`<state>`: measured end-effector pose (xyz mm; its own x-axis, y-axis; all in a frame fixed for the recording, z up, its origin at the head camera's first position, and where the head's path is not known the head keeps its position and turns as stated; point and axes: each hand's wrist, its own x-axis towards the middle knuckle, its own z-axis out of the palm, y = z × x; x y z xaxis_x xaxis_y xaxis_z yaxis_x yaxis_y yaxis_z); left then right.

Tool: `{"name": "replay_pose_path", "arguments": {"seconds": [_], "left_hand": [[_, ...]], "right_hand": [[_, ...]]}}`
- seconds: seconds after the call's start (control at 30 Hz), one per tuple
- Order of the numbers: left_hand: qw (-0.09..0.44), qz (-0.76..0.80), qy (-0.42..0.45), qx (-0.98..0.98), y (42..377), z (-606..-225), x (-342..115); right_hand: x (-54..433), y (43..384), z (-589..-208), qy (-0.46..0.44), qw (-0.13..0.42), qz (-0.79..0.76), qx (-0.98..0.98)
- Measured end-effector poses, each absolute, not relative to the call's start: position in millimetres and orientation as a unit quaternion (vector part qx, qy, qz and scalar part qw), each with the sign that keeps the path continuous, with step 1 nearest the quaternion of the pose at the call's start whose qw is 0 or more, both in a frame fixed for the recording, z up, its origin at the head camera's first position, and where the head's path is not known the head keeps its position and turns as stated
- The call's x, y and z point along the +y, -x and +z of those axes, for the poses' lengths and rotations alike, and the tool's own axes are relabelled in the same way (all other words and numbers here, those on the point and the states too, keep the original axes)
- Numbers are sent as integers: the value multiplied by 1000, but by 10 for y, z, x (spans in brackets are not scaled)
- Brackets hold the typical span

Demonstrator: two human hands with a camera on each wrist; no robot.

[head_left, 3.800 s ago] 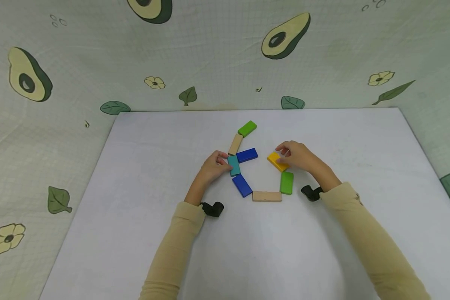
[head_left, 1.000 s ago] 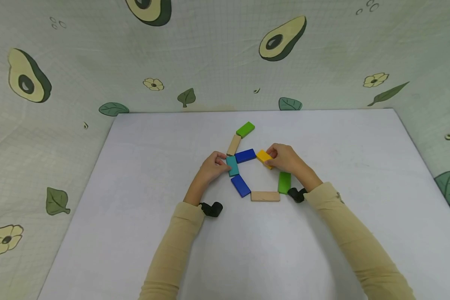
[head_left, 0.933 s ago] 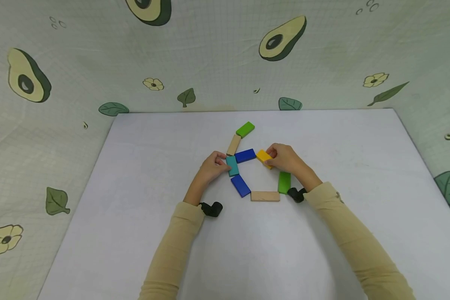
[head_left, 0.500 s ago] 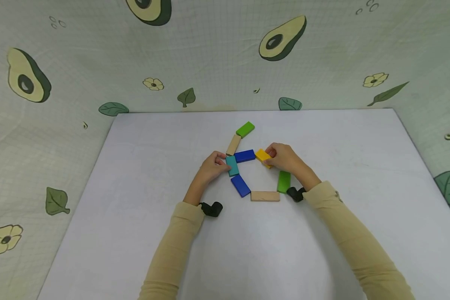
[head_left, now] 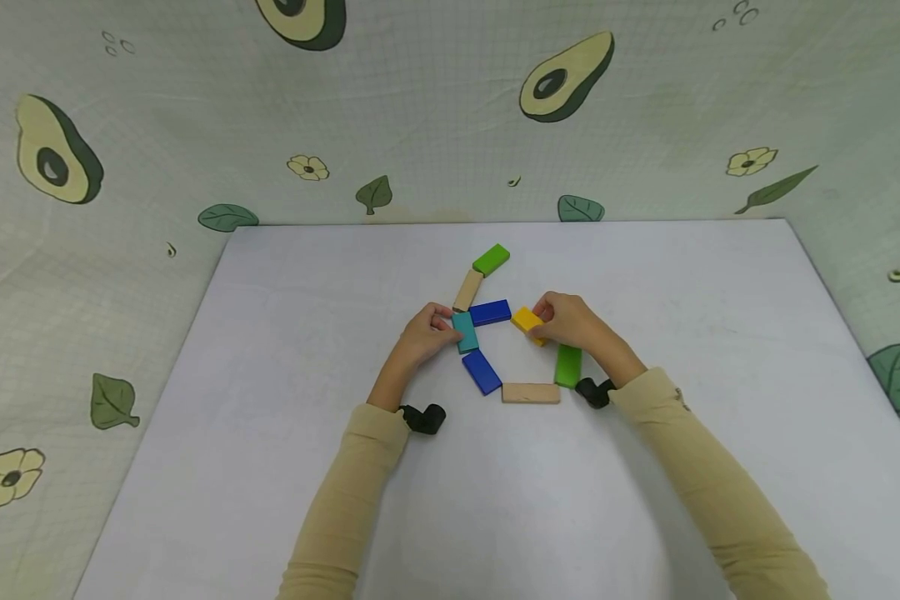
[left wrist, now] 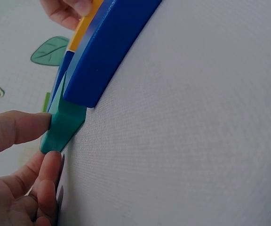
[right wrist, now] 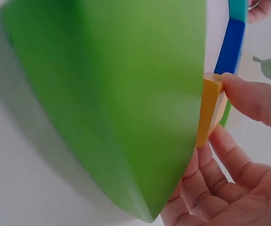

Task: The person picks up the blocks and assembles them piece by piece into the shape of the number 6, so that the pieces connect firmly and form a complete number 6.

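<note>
My left hand (head_left: 422,335) pinches the teal wooden block (head_left: 466,332) between thumb and fingers as it lies flat on the table. My right hand (head_left: 573,323) pinches a yellow block (head_left: 527,320), its far-left corner close to the right end of the upper blue block (head_left: 490,312). That blue block meets the teal one at its other end. A second blue block (head_left: 482,372) runs from the teal block toward a plain wooden block (head_left: 531,393). At the right, a green block (head_left: 568,365) stands below the right hand and looms large in the right wrist view.
Behind the teal block, another plain block (head_left: 468,290) leads to a green block (head_left: 491,260) near the table's far side. Black wrist cameras (head_left: 424,419) hang under both cuffs. A patterned cloth (head_left: 450,108) rises behind the white table (head_left: 285,350).
The right hand has carried the yellow block left, from beside the right green block to the upper blue block, then slightly nearer the person. The left hand stays on the teal block.
</note>
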<state>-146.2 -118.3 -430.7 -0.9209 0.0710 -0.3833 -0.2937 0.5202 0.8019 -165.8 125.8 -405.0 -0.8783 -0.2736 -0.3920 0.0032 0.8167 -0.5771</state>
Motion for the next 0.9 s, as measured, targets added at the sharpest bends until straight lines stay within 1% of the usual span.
{"name": "replay_pose_path", "arguments": {"seconds": [0.5, 0.9], "left_hand": [[189, 491, 68, 848, 1467, -4316, -1172], [191, 487, 69, 850, 1467, -4297, -1174]], "right_hand": [[1247, 1723, -4077, 53, 232, -304, 922], [1245, 1751, -4068, 54, 230, -309, 921]]}}
